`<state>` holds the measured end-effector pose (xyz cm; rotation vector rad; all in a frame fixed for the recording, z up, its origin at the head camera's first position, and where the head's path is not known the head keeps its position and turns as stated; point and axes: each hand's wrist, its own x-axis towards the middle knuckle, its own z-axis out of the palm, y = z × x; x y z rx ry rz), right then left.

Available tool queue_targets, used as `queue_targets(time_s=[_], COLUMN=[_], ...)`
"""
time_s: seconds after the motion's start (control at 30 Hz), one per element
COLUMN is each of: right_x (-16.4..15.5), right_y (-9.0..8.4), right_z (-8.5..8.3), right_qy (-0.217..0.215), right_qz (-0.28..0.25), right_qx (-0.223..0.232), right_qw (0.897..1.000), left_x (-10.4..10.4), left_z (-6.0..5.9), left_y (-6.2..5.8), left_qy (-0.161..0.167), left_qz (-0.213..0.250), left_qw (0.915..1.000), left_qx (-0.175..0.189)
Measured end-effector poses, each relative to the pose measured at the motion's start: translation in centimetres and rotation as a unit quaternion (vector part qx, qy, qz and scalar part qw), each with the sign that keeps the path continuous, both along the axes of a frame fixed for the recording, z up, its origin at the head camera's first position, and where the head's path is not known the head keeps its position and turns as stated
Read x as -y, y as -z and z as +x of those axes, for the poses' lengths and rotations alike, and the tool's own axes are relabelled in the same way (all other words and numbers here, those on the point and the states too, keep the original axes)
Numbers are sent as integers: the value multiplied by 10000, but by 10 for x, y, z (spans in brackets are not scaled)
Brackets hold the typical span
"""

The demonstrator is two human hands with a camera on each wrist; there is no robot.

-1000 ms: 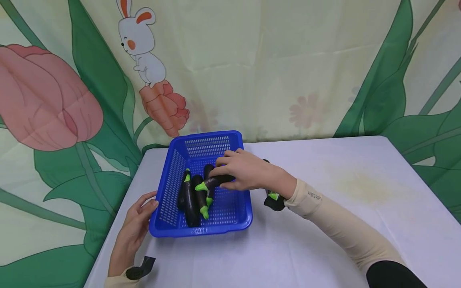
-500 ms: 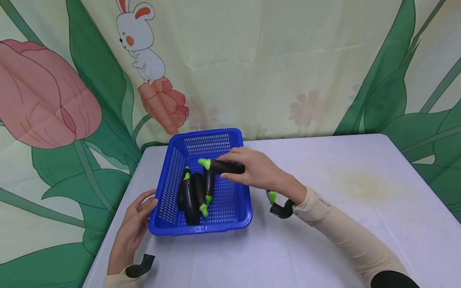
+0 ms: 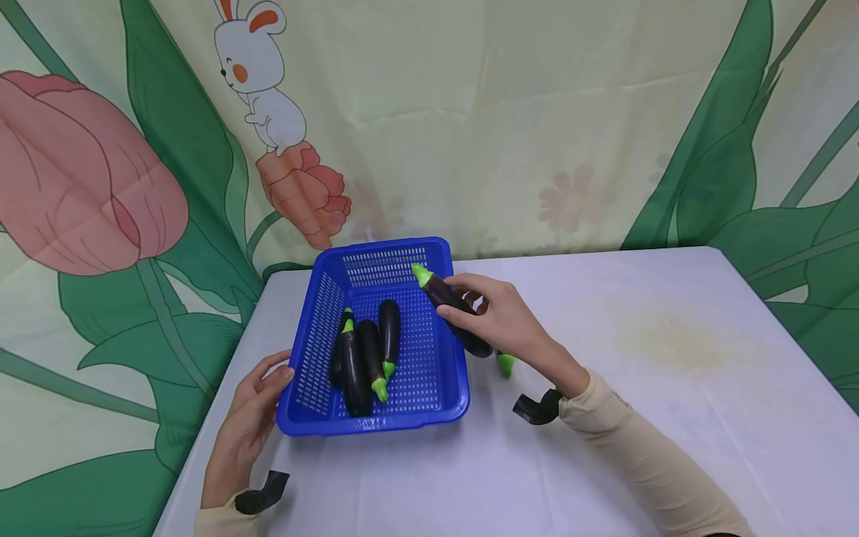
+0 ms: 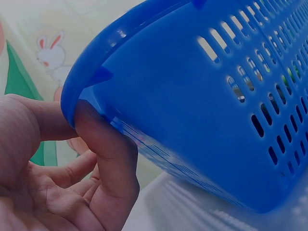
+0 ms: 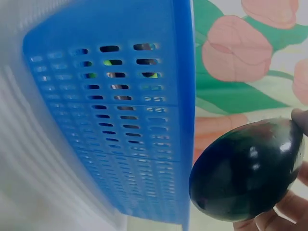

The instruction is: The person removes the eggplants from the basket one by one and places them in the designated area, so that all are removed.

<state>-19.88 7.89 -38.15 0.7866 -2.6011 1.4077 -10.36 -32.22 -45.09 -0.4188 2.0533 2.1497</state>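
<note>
The right hand point(image 3: 499, 317) has its fingers curled round an eggplant point(image 3: 455, 309), holding it in the air over the right rim of the blue basket point(image 3: 429, 388), green stem end pointing up toward the basket's far right corner. From the right wrist view, the dark rounded end point(image 5: 248, 168) shows just beside the basket's slotted outer wall point(image 5: 125, 120).

The left hand point(image 3: 251, 418) grips the basket's near left corner, thumb hooked over the rim, fingers point(image 4: 108, 159) pressed under it.

The basket sits near the tabletop's point(image 3: 637, 418) far left corner. Three eggplants point(image 3: 365, 354) lie in it side by side along its left half. Another green stem tip point(image 3: 505, 364) shows on the tabletop just right of the basket, its body hidden behind the right hand.

Some raised marking on the basket's near wall is too small to read.
</note>
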Motion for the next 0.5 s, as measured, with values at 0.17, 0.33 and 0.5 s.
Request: queue_targets(time_s=[0.17,0.33,0.5], right_x=[-12,-25,-38], right_y=[6,11,19], right_z=[0,-3,-10], right_qy=[351,606,655], right_qz=[-320,-558,-637], right_qx=[650,1174,1506], right_qw=[9968,9897,9844], left_x=[0,-1,-1], left_z=[0,0,1], left_y=[-1,-1,-2], left_qy=[29,22,16], left_qz=[71,47,-38], left_qw=[10000,10000,10000], left_qx=[-37,-42,-23])
